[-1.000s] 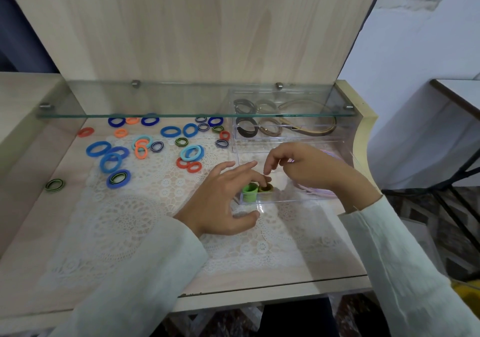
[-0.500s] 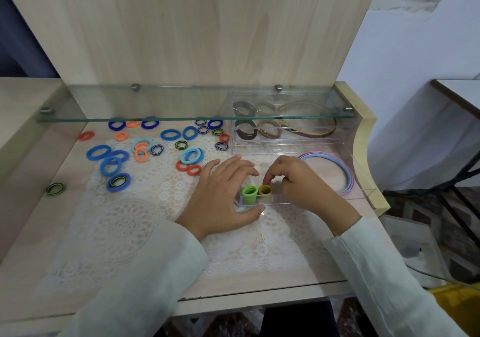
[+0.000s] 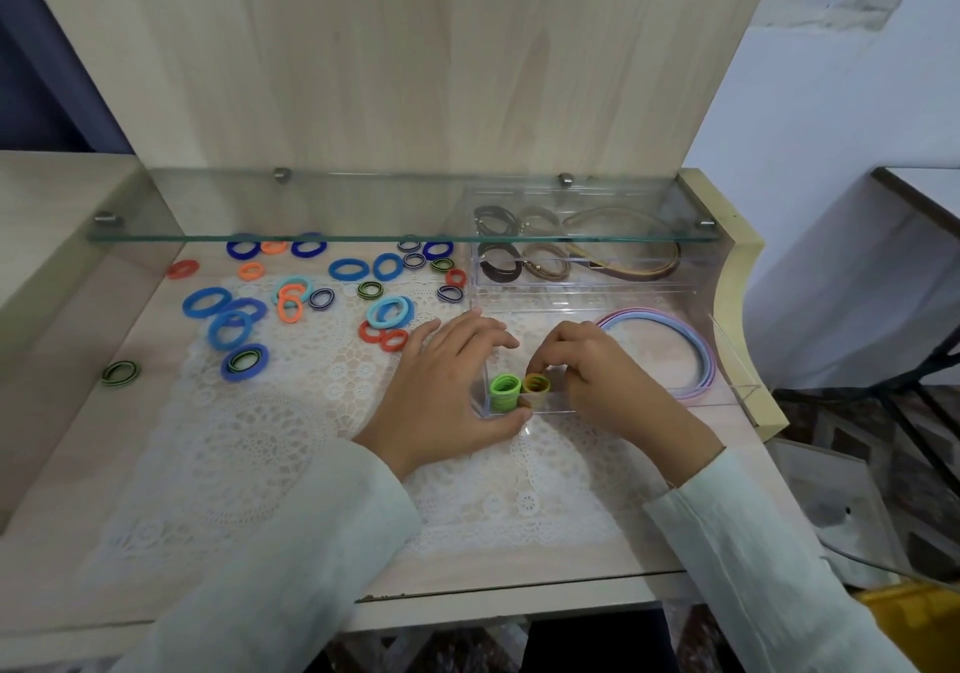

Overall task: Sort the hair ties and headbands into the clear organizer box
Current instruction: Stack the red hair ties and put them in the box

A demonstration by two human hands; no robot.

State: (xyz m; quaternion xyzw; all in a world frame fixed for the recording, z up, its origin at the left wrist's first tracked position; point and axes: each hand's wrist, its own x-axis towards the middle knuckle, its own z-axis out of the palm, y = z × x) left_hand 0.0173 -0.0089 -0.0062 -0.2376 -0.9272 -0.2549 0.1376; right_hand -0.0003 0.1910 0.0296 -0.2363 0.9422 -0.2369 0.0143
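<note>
Pinching half-hidden yellow ties, right hand curls; left hand lies spread across the box.

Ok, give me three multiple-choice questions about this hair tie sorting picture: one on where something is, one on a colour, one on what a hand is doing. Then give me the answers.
1. Where do the pastel headbands lie?
A) hanging on a wall hook
B) in the clear organizer box, along its right side
C) inside a cloth bag

2. What colour is the stack of hair ties just left of the orange-yellow stack?
A) red
B) black
C) green

3. What is the right hand doing?
A) pinching the orange-yellow stack
B) lying flat, palm up
C) gripping scissors

Answers:
1 B: they curve round the box's right compartment.
2 C: the green stack stands right beside it.
3 A: its fingertips close on the top of that stack.
</note>
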